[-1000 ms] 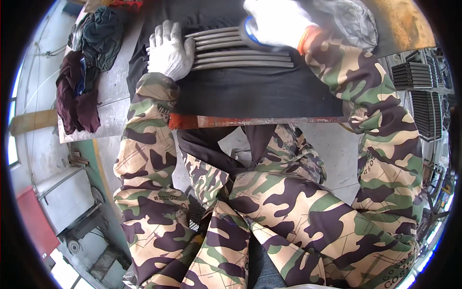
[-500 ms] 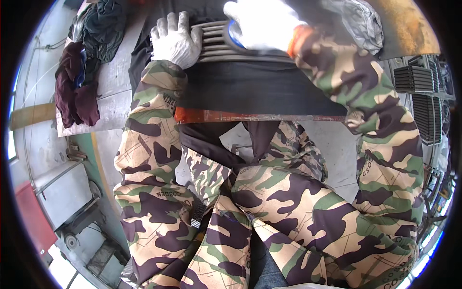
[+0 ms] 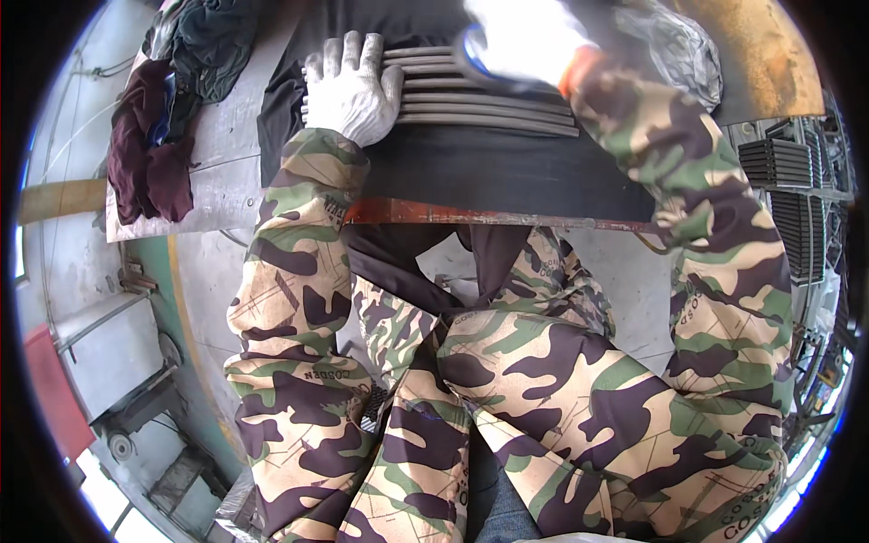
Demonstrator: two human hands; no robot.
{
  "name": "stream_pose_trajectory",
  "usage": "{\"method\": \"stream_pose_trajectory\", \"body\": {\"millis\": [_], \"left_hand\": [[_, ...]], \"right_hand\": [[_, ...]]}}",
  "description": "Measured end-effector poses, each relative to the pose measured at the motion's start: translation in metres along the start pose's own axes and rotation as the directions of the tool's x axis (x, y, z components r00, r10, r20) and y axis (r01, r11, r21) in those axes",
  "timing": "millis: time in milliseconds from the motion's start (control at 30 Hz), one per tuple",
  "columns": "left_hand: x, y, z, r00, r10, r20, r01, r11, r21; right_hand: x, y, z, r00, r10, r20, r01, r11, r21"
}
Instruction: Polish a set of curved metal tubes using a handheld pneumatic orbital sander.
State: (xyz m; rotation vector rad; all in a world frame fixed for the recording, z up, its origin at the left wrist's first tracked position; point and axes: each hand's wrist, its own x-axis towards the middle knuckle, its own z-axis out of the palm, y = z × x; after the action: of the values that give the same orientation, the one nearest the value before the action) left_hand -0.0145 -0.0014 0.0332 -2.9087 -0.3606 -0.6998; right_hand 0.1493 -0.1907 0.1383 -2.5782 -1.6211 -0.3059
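Observation:
Several slim grey metal rods lie side by side on a black cloth that covers the table. Across their left ends rests my left hand, in a white knit glove, flat with fingers spread. Above the rods' right half is my right hand, white-gloved with an orange cuff, blurred and washed out by glare. Under it shows a dark, rounded thing with a blue edge, apparently held against the rods. The right hand's fingers cannot be made out singly.
Dark green and maroon cloths lie at the table's left. A crumpled clear plastic bag is at the back right, beside a rusty brown sheet. Stacks of dark bars stand on a rack at right. The table's red front edge faces me.
The view has shifted slightly, so the table and rods sit a little lower and further right. My right hand has moved right and away along the rods; my left stays on their left ends.

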Motion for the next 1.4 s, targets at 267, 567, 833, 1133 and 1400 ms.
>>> {"method": "stream_pose_trajectory", "body": {"millis": [267,567,833,1133,1400], "left_hand": [[-0.003,-0.004,0.002,0.990,0.075,-0.121,-0.070,0.996,0.046],[0.015,-0.006,0.009,0.971,0.197,-0.137,-0.217,0.966,-0.143],[0.003,0.018,-0.010,0.997,0.083,0.002,-0.081,0.977,-0.198],[0.010,0.008,0.008,0.985,0.160,-0.067,-0.171,0.958,-0.229],[-0.001,0.014,-0.001,0.977,0.131,-0.171,-0.177,0.938,-0.298]], "right_hand": [[-0.019,0.013,-0.010,1.000,-0.002,0.002,0.002,1.000,0.009],[-0.026,0.006,-0.009,0.998,-0.054,-0.042,0.057,0.995,0.076],[-0.030,0.029,-0.010,0.999,-0.027,-0.032,0.027,0.999,0.021],[-0.025,0.022,-0.008,0.998,-0.042,-0.036,0.044,0.998,0.055],[-0.048,0.027,-0.002,0.989,-0.105,-0.102,0.108,0.994,0.026]]}}
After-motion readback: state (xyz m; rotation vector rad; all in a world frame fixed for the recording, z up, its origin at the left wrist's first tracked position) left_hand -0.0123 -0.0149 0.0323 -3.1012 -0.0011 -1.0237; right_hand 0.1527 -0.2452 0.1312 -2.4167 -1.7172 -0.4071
